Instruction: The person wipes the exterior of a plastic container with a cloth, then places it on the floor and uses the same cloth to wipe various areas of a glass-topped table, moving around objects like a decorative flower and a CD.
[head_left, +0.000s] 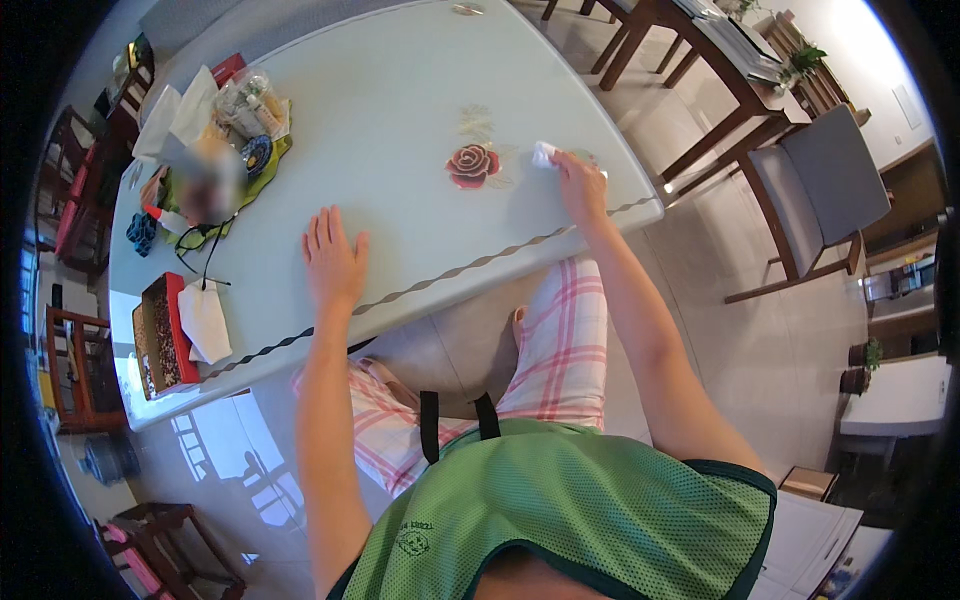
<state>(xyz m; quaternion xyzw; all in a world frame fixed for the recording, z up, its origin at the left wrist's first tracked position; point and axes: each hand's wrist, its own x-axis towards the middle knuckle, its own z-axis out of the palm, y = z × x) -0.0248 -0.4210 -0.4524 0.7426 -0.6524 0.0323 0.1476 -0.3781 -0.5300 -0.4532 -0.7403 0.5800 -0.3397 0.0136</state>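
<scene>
My right hand (581, 186) grips a crumpled white tissue or cloth (544, 155) against the pale glossy tabletop (375, 112), close to its right corner. Just left of it, a red rose decoration (473, 166) with gold leaves marks the surface. Flat on the table near the front edge rests my left hand (335, 259), palm down and fingers slightly apart, holding nothing. Black-framed eyeglasses (196, 244) lie to the left of that hand. Further left, a folded white cloth or tissue (204, 321) leans by a red box (174, 330) with divided compartments of small grains.
At the table's back left, a green cloth (274, 169) bears a clear plastic container (251, 101) and other items. A white bottle with a red tip (169, 217) lies nearby. A grey chair (821, 187) and a wooden table (739, 82) stand on the right.
</scene>
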